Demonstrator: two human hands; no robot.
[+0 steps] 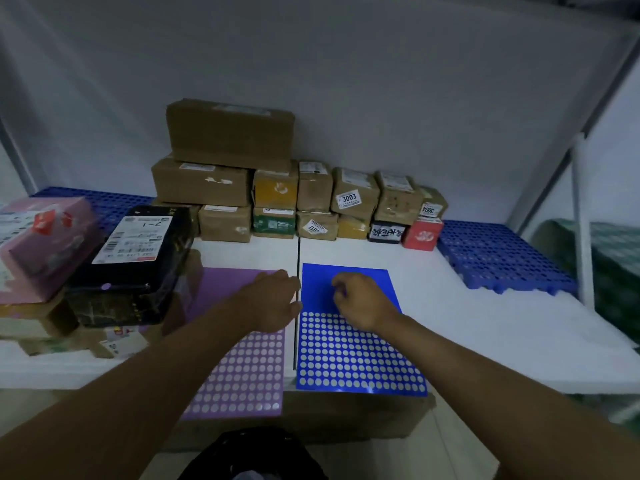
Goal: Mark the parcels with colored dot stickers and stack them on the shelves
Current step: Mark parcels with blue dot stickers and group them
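Two sticker sheets lie side by side on the white table: a purple sheet (pixel 242 368) on the left and a blue sheet (pixel 353 355) on the right, each with rows of emptied dot holes. My left hand (pixel 273 301) rests flat on the purple sheet's upper part, at the blue sheet's edge. Over the blue sheet's solid upper area, my right hand (pixel 360 299) has its fingers curled and pinched together; whether a dot sits between them is hidden. A black parcel (pixel 135 265) at the left carries a purple dot on its front edge.
Stacked cardboard parcels (pixel 235 168) line the back wall, with small boxes labelled 3003 (pixel 353 195) and 3004. A pink parcel (pixel 41 244) sits at far left. Blue plastic pallets (pixel 498 258) lie at the right and back left. A shelf upright (pixel 581 223) stands to the right.
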